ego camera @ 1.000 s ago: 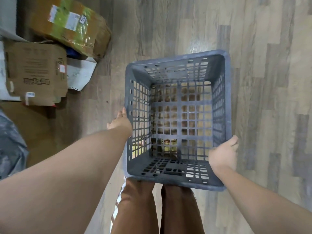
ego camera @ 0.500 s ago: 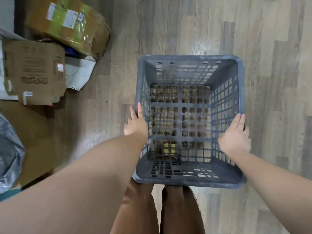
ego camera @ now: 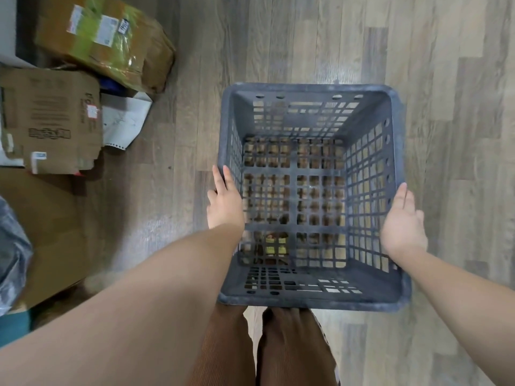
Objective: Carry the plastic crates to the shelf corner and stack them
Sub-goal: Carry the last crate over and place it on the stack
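Observation:
A dark grey plastic crate (ego camera: 306,90) with lattice walls and an open top sits straight in front of me, its near rim over my brown trousers. It is empty, and the wooden floor shows through its mesh bottom. My left hand (ego camera: 224,201) lies flat against the outside of its left wall with the fingers straight. My right hand (ego camera: 402,218) presses on the right rim in the same way. The crate is clamped between my two palms. I cannot tell whether it rests on the floor or hangs just above it.
To the left a taped cardboard box (ego camera: 106,43) lies on the floor, with a flattened carton (ego camera: 53,121), a white sheet (ego camera: 125,121) and a brown board (ego camera: 50,232) near it. A grey plastic bag (ego camera: 11,246) fills the left edge. Bare wood floor lies ahead and to the right.
The crate has turned from skewed to square with me and shifted to the right. Both hands slid forward along its sides, from the near corners to the middle of the walls.

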